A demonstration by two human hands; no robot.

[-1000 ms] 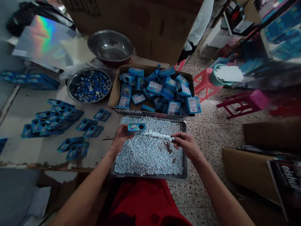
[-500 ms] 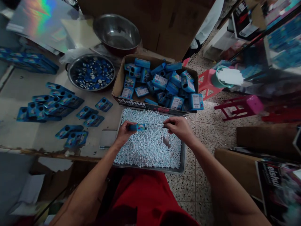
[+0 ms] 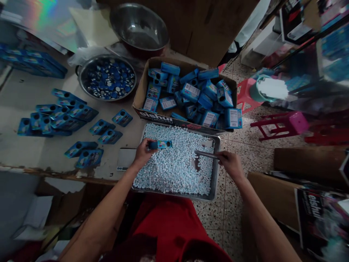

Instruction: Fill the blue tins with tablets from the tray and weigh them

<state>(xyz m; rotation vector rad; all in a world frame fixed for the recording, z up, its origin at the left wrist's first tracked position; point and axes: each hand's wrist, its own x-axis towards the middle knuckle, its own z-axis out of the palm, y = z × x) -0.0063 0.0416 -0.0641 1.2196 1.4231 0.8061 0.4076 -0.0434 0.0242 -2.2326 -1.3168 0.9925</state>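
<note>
A metal tray (image 3: 215, 171) full of small pale blue and white candies (image 3: 169, 167) lies in front of me. Over its left part, my left hand (image 3: 144, 153) is closed around a small blue candy box (image 3: 164, 144), whose round dark hole faces up. My right hand (image 3: 230, 162), at the tray's right edge, grips the end of a long narrow metal scoop (image 3: 205, 154). The scoop's far end reaches into the candies beside a bare patch of tray. Whether candies lie inside the box I cannot tell.
Behind the tray stands a cardboard box (image 3: 140, 87) heaped with blue boxes. A metal bowl (image 3: 80, 78) of blue and silver discs and another metal bowl (image 3: 139, 27) are at the back left. Several blue boxes (image 3: 64, 116) stand left on the table. A pink stool (image 3: 297, 122) is right.
My right hand has moved right and slightly down, drawing the scoop away from the box and into the candies. My left hand still holds the box over the tray.
</note>
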